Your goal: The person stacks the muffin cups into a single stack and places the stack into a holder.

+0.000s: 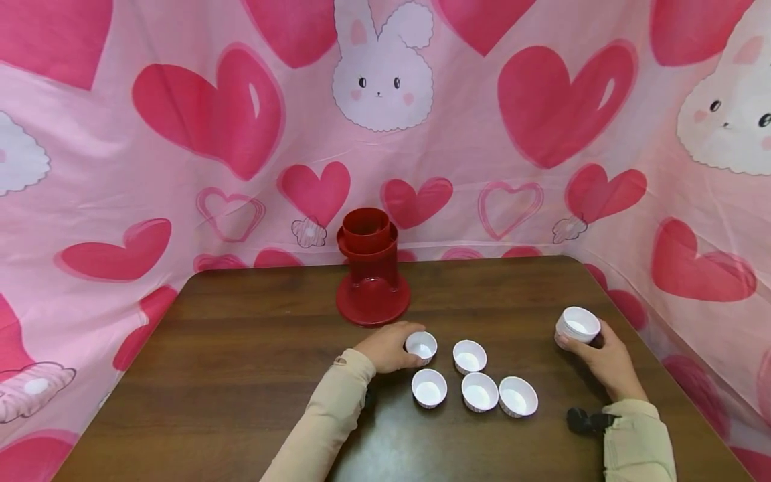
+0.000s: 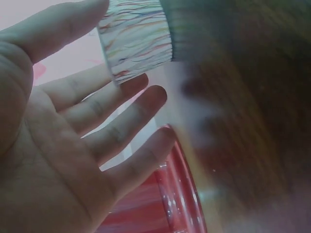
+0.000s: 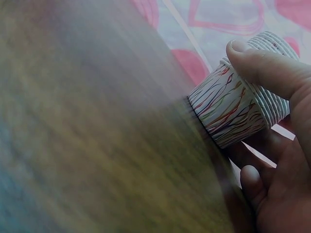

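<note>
A red plastic stand (image 1: 372, 271), a round foot under a cylinder top, rises just beyond the left hand (image 1: 388, 347) on the dark wood-grain counter (image 1: 241, 348). Four small white paper cups (image 1: 476, 385) sit in a loose cluster between the two hands, apart from either set of fingers. Pink cloth (image 1: 181, 134) printed with hearts and rabbits hangs behind the counter and along both sides.

The left hand's thumb and fingers (image 2: 141, 104) rest against a fifth cup (image 1: 421, 347), which stands on the counter beside the stand's foot; the left wrist view shows them fairly straight with the cup's fluted wall between thumb and fingertips, not curled tight around it.

The right hand (image 1: 605, 358) grips a stack of cups (image 1: 577, 326), thumb (image 3: 262, 65) pressed over the rim, the stack tilted with its base edge touching the counter. Its pleated sides carry thin coloured squiggles, and the nested rims show as fine ridges.

Both wrist views are blurred, so the wood reads as streaks. A black strap (image 1: 587, 420) shows at the right beige sleeve; the forearms are cut off at the bottom edge.
</note>
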